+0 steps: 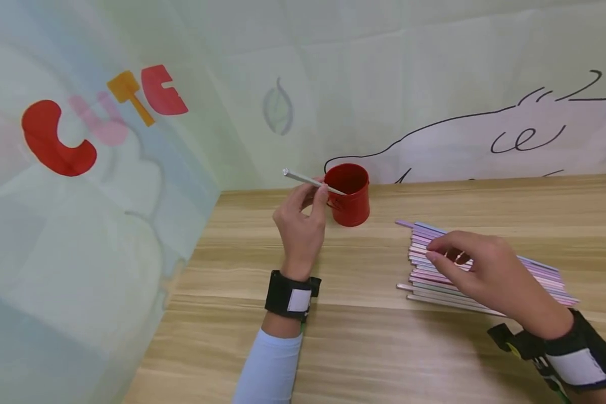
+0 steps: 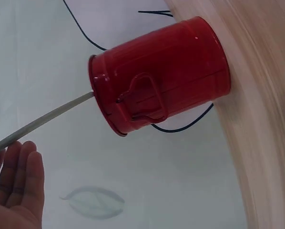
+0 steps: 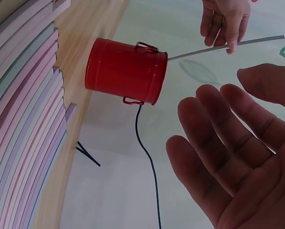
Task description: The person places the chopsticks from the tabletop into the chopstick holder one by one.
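Observation:
My left hand (image 1: 303, 221) pinches a thin grey stick (image 1: 303, 178) between thumb and fingers. The stick slants down to the rim of a small red metal bucket (image 1: 352, 210), which stands upright on the table. In the left wrist view, the lower end of the grey stick (image 2: 52, 114) meets the rim of the bucket (image 2: 166, 67); whether it is inside cannot be told. Over a row of pastel sticks (image 1: 434, 289) hangs my right hand (image 1: 485, 269), fingers loosely bent with nothing between them. The right wrist view shows its palm and spread fingers (image 3: 204, 129).
Pink, lilac, blue and pale green sticks (image 3: 37, 90) lie side by side on the wooden table (image 1: 353, 348). A few jut out to the left. Behind the bucket rises a printed cloth backdrop (image 1: 384, 73) with line drawings, and another sheet (image 1: 70, 235) stands at the left.

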A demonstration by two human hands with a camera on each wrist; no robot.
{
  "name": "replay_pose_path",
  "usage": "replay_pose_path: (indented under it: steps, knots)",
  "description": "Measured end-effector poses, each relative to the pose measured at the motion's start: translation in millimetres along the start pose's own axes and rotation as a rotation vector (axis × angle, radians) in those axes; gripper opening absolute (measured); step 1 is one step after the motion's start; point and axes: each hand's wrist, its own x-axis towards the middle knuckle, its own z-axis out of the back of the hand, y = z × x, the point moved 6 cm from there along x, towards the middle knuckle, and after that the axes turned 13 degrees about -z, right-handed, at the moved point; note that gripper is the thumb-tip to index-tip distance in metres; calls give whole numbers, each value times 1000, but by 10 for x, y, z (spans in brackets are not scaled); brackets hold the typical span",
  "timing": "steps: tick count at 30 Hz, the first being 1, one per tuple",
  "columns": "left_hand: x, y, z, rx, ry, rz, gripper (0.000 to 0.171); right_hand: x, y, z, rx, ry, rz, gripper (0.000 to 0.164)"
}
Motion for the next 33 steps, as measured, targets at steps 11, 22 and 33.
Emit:
replay_pose_path:
  steps: [11, 22, 33]
  knots:
    - [-33, 183, -102, 276, 194, 101, 27, 6, -41, -114, -78, 76, -4, 17]
    - [42, 257, -71, 346, 248, 180, 44, 57, -84, -168, -156, 143, -42, 15]
    - [129, -163, 68, 310, 75, -66, 35, -20, -181, -277, -250, 314, -131, 18]
